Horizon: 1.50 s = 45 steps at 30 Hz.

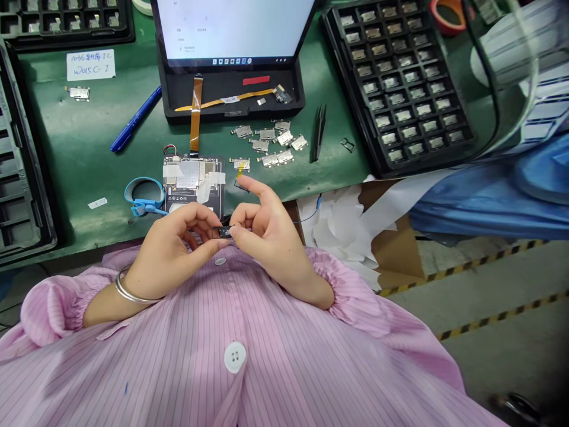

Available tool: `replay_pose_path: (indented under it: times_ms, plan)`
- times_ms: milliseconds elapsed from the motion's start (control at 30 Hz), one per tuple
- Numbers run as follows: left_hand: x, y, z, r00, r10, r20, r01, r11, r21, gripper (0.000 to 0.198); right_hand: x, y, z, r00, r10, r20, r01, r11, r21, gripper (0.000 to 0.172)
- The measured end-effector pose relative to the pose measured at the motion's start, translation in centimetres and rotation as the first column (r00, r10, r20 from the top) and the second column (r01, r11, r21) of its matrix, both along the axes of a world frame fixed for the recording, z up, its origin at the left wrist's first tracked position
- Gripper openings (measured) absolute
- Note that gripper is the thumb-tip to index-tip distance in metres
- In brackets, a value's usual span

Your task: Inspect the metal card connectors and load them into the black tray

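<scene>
Both hands meet in front of the chest at a small black circuit board [225, 232], its dark face with tiny white print turned up. My left hand [175, 252] pinches its left end between thumb and fingers, while my right hand [271, 243] pinches the right end. My right index finger stretches forward, near a small dark card-tray frame [241, 187]; I cannot tell whether they touch. Just beyond the hands lies an opened device [192, 198] with a taped board, joined by an orange flex cable [195, 115] to the lit screen [235, 29].
Several small silver modules [263, 135] lie loose beyond the hands, with black tweezers [319, 133] beside them. A blue wrist strap [144, 193] and blue pen [136, 118] are on the left. Black compartment trays [444, 148] flank the green mat [84, 172]. White paper [338, 231] fills a box.
</scene>
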<state>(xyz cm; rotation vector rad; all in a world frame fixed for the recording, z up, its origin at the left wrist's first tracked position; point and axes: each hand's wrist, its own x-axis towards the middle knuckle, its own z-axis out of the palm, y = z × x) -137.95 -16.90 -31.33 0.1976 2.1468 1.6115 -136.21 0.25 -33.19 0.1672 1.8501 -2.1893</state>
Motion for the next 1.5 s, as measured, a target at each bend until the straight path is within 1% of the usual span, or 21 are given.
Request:
replay_pose_path:
  times_ms: [333, 533, 633, 767, 900, 1000, 1233, 1500]
  plan:
    - [0.0, 0.0, -0.3, 1.0, -0.019, -0.012, 0.019, 1.0, -0.005, 0.021, 0.2, 0.0, -0.4, 0.999, 0.018, -0.037, -0.016, 0.999, 0.045, 0.069]
    - [0.2, -0.1, -0.5, 0.999, -0.033, 0.016, 0.032, 0.996, 0.078, 0.019, 0.7, -0.1, 0.0, 0.997, -0.004, -0.073, 0.01, 0.996, 0.088, 0.074]
    - [0.3, -0.1, -0.5, 1.0, -0.008, 0.024, 0.006, 0.996, 0.094, 0.015, 1.0, -0.3, 0.1, 0.992, 0.016, -0.126, 0.003, 0.99, 0.143, 0.076]
    - [0.4, 0.0, -0.5, 0.999, 0.013, 0.034, -0.015, 0.997, 0.069, 0.01, 1.3, -0.5, -0.2, 0.972, 0.075, -0.223, -0.019, 0.969, 0.245, 0.078]
    - [0.5, 0.0, -0.7, 0.999, 0.025, 0.044, -0.027, 0.998, 0.05, 0.009, 1.5, -0.5, -0.8, 0.937, 0.105, -0.333, 0.017, 0.938, 0.346, 0.081]
    - [0.5, -0.1, -0.7, 0.999, 0.015, 0.031, -0.016, 0.999, 0.035, 0.008, 1.6, -0.4, -1.0, 0.914, 0.117, -0.387, 0.045, 0.922, 0.384, 0.084]
    - [0.5, -0.1, -1.0, 1.0, -0.006, 0.0, 0.006, 1.0, 0.024, 0.004, 1.6, -0.3, -0.9, 0.9, 0.125, -0.417, 0.073, 0.9, 0.429, 0.079]
    - [0.6, -0.2, -1.1, 1.0, -0.016, 0.021, 0.016, 1.0, 0.001, 0.004, 1.6, -0.2, -1.3, 0.9, 0.14, -0.413, 0.046, 0.911, 0.409, 0.079]
